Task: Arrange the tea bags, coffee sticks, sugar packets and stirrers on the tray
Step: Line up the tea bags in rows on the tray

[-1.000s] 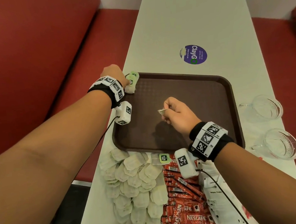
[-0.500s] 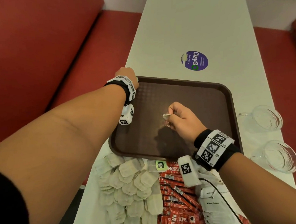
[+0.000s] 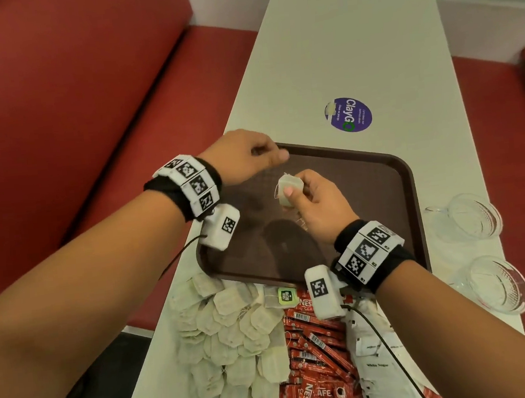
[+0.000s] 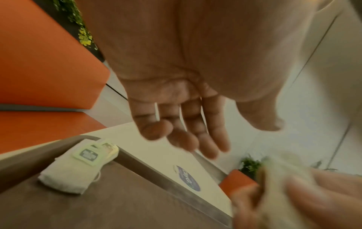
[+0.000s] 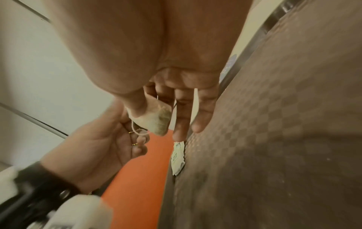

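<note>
Left hand (image 3: 244, 155) is hovering over the tray's (image 3: 407, 185) far-left corner, palm down, fingers (image 4: 195, 139) loosely extended and holding nothing; the left wrist view is showing them relaxed and slightly spread. Below and left of those fingertips, a small stack of tea bags (image 4: 76, 168) with green tags is lying flat on the tray floor, tucked against the corner rim, apart from the hand.

Just right of the left fingertips, the right hand (image 3: 316, 203) is pinching one tea bag (image 3: 289, 189) between thumb and forefinger, holding it raised above the middle of the tray; the remaining fingers (image 5: 203, 117) are pointing toward the tray surface. A loop of string is hanging off the bag toward the left palm.

Nearer the body than both wrists, on the table (image 3: 352, 45): loose tea bags (image 3: 233, 339) in a pile, then red coffee sticks (image 3: 317, 354), then white sugar packets (image 3: 371, 348)
</note>
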Demonstrator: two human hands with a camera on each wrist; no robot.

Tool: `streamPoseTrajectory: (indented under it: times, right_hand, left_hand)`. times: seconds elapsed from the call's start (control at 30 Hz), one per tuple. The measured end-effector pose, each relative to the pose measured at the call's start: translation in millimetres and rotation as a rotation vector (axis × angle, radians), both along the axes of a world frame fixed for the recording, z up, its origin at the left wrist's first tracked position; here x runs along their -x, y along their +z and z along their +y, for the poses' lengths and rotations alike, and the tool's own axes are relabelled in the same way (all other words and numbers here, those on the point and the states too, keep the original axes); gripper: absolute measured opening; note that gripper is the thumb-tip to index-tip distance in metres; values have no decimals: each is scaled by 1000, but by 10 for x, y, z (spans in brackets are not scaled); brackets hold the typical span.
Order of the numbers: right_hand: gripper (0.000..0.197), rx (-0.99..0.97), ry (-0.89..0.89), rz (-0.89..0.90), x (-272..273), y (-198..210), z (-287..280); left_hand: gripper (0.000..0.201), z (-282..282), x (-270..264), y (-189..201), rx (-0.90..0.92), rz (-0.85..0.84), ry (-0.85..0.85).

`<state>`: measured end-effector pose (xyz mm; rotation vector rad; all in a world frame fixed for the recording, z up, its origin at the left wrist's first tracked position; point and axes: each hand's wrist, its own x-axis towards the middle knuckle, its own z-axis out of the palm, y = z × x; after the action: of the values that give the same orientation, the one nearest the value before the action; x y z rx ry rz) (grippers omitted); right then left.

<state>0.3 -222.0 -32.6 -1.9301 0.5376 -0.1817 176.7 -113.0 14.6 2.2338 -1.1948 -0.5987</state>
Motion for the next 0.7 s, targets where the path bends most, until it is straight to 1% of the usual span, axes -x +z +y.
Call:
streamPoseTrajectory:
  times: [0.07,0.1,0.2,0.3,0.37,0.43,0.5,0.57,0.63,0.7]
  right_hand:
    - [22,12,-8,-19,-19,57,37]
    - [24,4,-8,-15,-27,72,47]
    - [17,-15,30,22,-30,91,89]
    - [10,-59,43,26,-24,85,121]
    - [9,-63,51,23,-25,101,141]
    - [10,-109,60,21,-22,128,156]
    - [17,-204,69,6,-9,162,184]
    - [27,-211,91,-19,2,195,194]
    - [33,-209,102,-38,16,211,190]
    - [36,-213,94,-37,23,215,193]
  left_hand:
    - [30,141,141,37,-36,45,-147]
    - [26,188,176,22,-37,48,-187]
    - [17,287,236,-42,27,41,-168]
    - [13,362,290,-16,69,32,-134]
    - [16,407,319,19,106,78,-143]
    - [25,443,338,88,103,97,-196]
    - [22,471,348,175,12,6,-283]
    - [17,501,358,250,-79,-79,-346]
    - [24,536,375,307,-121,-149,-369]
    - [30,558,389,329,-149,-270,-365]
